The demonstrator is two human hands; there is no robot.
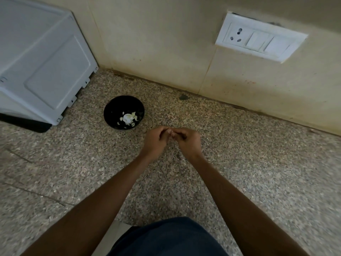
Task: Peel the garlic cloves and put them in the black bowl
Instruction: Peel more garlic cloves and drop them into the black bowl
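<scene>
Black bowl (pixel 124 112) holding pale garlic pieces (pixel 127 118), left hand (pixel 156 140) and right hand (pixel 188 142) pinching garlic clove (pixel 171 133)

Bowl (pixel 124 112) left of both hands, apparently holding garlic (pixel 127 118).

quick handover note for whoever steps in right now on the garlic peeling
Left hand and right hand are together over the speckled counter, fingers curled round a small pale piece, probably a garlic clove, mostly hidden.
Black bowl sits to the left of the hands, near the white appliance, holding pale garlic pieces.
Done: some garlic in the bowl.
Left: finish this clove, drop it in; whether the bowl's pieces are all peeled is unclear.
</scene>
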